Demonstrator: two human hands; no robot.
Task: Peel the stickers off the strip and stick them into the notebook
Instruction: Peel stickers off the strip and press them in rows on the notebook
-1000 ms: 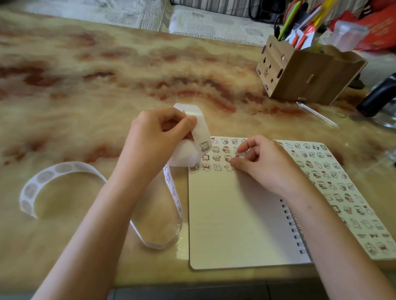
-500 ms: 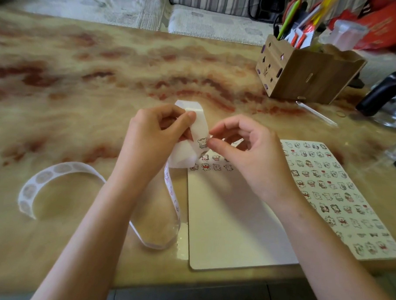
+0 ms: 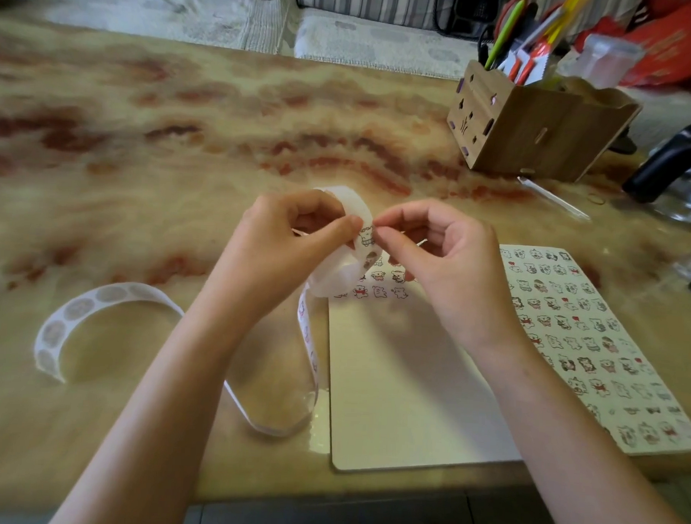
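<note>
On the marbled tabletop (image 3: 184,116), a notebook (image 3: 410,383) and wooden organizer (image 3: 539,131).

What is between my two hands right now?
The strip: the left hand holds it, and the right hand pinches a sticker on it. The head view shows this.

Warm, fairly bright light comes from ahead and above: the left hand (image 3: 281,251) and right hand (image 3: 450,270) throw soft shadows toward the viewer onto the notebook (image 3: 409,403) page. Glare shines on the glossy table (image 3: 142,173) beside the notebook's near left corner. Everything is slightly soft; the pen holder (image 3: 539,131) and far corners smear and bow
</note>
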